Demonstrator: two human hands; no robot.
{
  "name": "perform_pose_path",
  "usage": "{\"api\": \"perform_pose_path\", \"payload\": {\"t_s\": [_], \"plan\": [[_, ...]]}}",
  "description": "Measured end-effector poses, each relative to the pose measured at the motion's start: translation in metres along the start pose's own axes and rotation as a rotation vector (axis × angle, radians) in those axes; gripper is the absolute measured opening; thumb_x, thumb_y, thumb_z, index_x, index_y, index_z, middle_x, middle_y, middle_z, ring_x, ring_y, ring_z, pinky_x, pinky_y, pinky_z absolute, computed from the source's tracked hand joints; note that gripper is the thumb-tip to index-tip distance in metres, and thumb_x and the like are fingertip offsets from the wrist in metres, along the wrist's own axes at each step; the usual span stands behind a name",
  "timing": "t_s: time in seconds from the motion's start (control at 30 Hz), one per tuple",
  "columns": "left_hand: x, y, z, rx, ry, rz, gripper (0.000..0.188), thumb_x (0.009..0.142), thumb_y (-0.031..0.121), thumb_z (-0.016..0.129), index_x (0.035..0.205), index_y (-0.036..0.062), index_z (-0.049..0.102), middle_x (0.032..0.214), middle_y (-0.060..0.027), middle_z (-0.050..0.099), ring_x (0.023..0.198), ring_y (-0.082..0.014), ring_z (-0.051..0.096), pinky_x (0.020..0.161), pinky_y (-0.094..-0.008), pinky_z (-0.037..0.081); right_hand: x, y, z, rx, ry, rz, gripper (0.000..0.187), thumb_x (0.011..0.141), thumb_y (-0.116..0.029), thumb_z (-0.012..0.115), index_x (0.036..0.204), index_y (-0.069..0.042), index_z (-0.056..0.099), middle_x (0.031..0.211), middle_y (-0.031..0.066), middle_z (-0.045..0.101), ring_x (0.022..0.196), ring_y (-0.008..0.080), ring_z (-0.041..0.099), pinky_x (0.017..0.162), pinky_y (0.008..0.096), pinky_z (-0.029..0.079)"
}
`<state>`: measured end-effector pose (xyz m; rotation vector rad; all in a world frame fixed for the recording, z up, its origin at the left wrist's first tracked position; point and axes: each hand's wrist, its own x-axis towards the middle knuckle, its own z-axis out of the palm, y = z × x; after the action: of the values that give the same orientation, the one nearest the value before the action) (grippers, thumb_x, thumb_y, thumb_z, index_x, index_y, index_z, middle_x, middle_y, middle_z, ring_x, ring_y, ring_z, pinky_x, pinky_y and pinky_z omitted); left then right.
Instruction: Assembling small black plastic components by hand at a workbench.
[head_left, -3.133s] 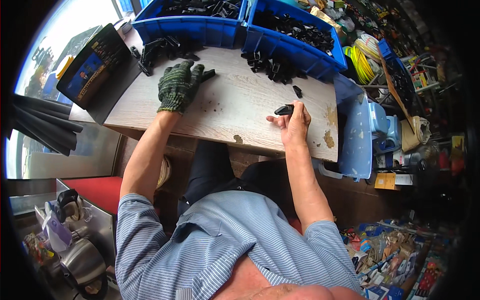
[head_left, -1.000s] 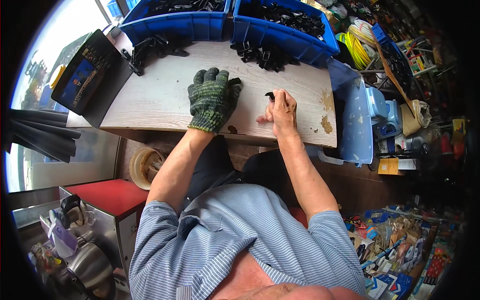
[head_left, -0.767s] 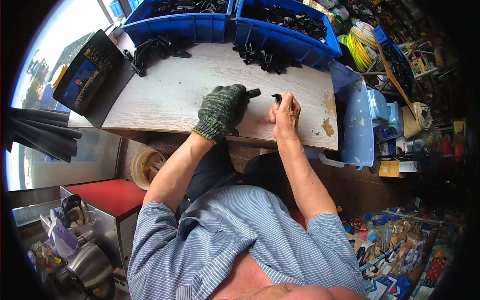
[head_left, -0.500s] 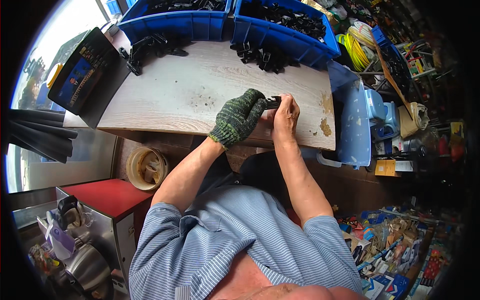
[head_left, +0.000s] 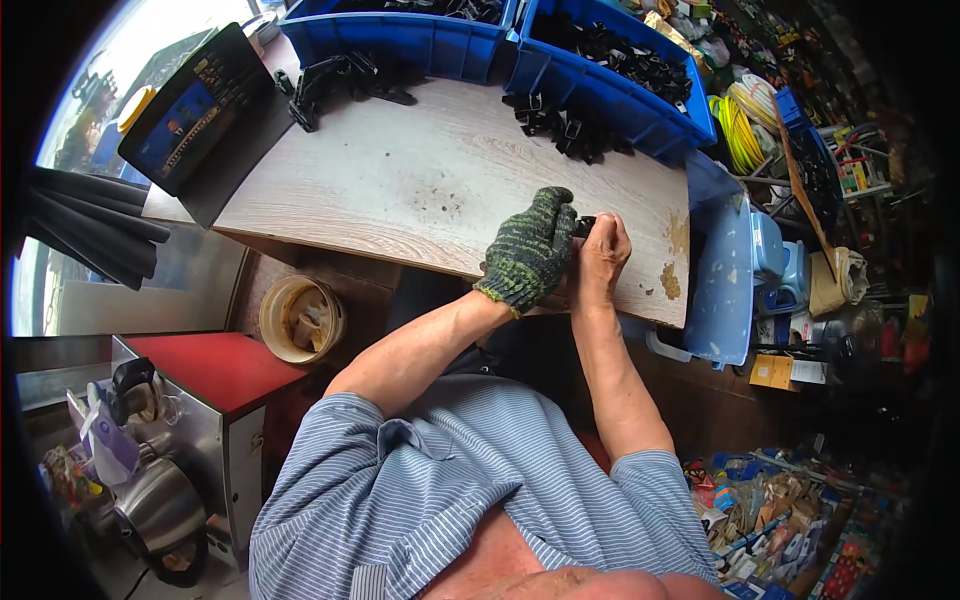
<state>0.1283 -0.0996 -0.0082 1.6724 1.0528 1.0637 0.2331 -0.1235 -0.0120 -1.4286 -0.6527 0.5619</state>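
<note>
My left hand (head_left: pixel 528 252), in a dark green knitted glove, is closed over the front edge of the table. Right beside it my bare right hand (head_left: pixel 601 262) is closed too, fingers bent in a pinch. Between them a small black part (head_left: pixel 584 227) is gripped by both hands. Fingers and glove hide most of it, so its exact kind cannot be made out. Beyond the hands lies a heap of similar black parts (head_left: pixel 568 130) on the tabletop (head_left: pixel 400 190). A second black heap (head_left: pixel 345 85) is at the far left.
Two blue bins (head_left: pixel 400 42) of black parts stand along the back. A tablet-like screen (head_left: pixel 185 120) is at the left. On the floor are a pale bucket (head_left: pixel 270 325) and a red-topped cabinet (head_left: pixel 215 370). A light-blue tub (head_left: pixel 725 270) adjoins the table's right end.
The whole view has shifted, with the table sitting lower and further right. Both hands stay together on the black part, which shows less now between the fingers.
</note>
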Motion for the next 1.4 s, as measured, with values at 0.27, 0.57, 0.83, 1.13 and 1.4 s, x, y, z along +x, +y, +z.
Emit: {"api": "perform_pose_path", "payload": {"t_s": [0.27,0.57,0.83,1.13,1.4], "plan": [[-0.007,0.0,0.025,-0.002,-0.027,0.008,0.035,0.098,0.027,0.056,0.129,0.0101,0.051,0.085,-0.0215,0.069,0.077,-0.0421,0.067,0.067,-0.0509,0.051,0.01,0.018,-0.018,0.024,-0.134,-0.127,0.025,0.096,-0.013,0.052,0.072,-0.01,0.049,0.069,-0.0078,0.038,0.065,0.0051,0.032,0.058,0.0254,0.03],[0.075,-0.034,-0.085,0.58,0.195,0.121,0.044,0.097,0.041,0.055,0.13,0.0122,0.057,0.114,-0.0189,0.068,0.101,-0.0372,0.066,0.086,-0.047,0.052,0.014,-0.009,-0.018,0.254,-0.071,0.309,0.031,0.097,-0.025,0.049,0.07,-0.011,0.042,0.05,0.0006,0.032,0.039,0.0125,0.032,0.053,0.0471,0.059],[0.122,-0.075,-0.17,1.161,0.237,0.1,0.036,0.094,0.041,0.056,0.121,0.019,0.062,0.101,-0.0188,0.066,0.093,-0.0391,0.064,0.078,-0.0527,0.051,0.111,-0.035,-0.087,0.204,0.522,0.257,0.037,0.093,-0.038,0.057,0.105,-0.003,0.052,0.062,0.0083,0.039,0.049,0.0198,0.044,0.065,0.0551,0.061],[0.081,-0.031,-0.123,1.001,0.008,0.172,0.025,0.09,0.034,0.064,0.096,0.0097,0.066,0.092,-0.0172,0.066,0.089,-0.0384,0.063,0.076,-0.0508,0.05,0.132,-0.003,-0.085,-0.054,0.257,0.307,0.03,0.089,-0.026,0.07,0.104,-0.003,0.057,0.06,0.0042,0.046,0.04,0.0132,0.043,0.053,0.0423,0.061],[0.07,-0.042,-0.105,0.749,-0.064,0.439,0.022,0.091,0.017,0.06,0.112,0.0126,0.067,0.095,-0.0139,0.069,0.087,-0.0365,0.063,0.074,-0.048,0.052,0.155,0.004,-0.043,-0.328,0.136,0.22,0.023,0.085,-0.02,0.074,0.099,-0.006,0.063,0.064,0.0014,0.049,0.042,0.0097,0.043,0.043,0.035,0.055]]}}
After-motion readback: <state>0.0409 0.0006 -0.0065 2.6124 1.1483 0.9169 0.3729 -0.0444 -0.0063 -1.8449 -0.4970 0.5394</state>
